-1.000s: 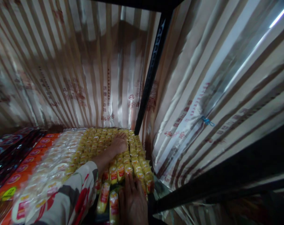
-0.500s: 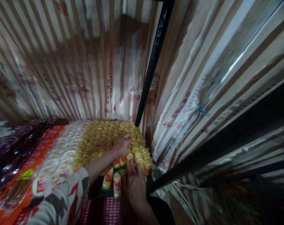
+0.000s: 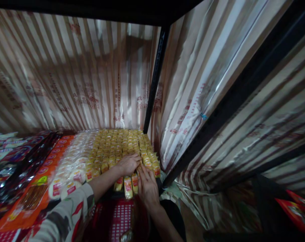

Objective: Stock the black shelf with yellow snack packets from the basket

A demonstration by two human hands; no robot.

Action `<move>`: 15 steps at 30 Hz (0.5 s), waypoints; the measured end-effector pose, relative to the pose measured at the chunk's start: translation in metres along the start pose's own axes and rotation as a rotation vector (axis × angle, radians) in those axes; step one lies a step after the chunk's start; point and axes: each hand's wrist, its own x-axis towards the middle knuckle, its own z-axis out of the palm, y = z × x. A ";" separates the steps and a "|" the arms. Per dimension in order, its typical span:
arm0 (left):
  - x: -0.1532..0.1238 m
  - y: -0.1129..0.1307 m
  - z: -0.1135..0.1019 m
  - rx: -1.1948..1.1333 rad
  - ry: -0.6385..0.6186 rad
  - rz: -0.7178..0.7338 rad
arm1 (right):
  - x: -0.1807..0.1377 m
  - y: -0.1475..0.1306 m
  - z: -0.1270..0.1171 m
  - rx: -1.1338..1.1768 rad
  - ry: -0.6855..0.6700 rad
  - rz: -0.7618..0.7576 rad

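Rows of yellow-wrapped snack packets [image 3: 112, 143] stand packed close together on a shelf in the corner. My left hand [image 3: 128, 164] reaches over them with its fingers curled down at a packet near the front right. My right hand [image 3: 147, 188] comes from below, and its fingertips meet the left ones at that same packet, which is mostly hidden. Just left of the right hand, a yellow packet with a red label [image 3: 128, 187] sticks out at the front edge, with similar ones on both sides.
To the left lie white round packs [image 3: 79, 144], orange bags [image 3: 40, 178] and dark glossy bags [image 3: 21, 161]. A red perforated basket [image 3: 117, 215] sits below the shelf edge, with a packet in it. A black post [image 3: 155, 80] and striped sheeting [image 3: 104, 67] enclose the corner.
The view has shifted. My right hand has moved in towards my left fingertips. The front packets, slanted and sticking out earlier, now sit closer to the rows.
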 end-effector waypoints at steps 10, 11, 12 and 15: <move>-0.003 0.005 -0.008 -0.027 -0.056 -0.041 | -0.068 0.012 0.001 0.015 0.094 0.209; -0.003 0.006 -0.009 -0.031 -0.069 -0.045 | -0.072 0.013 0.005 0.015 0.082 0.219; -0.003 0.006 -0.010 -0.034 -0.079 -0.047 | -0.075 0.014 0.009 0.016 0.069 0.223; -0.004 0.008 -0.012 -0.038 -0.089 -0.052 | -0.076 0.018 0.020 0.027 0.046 0.222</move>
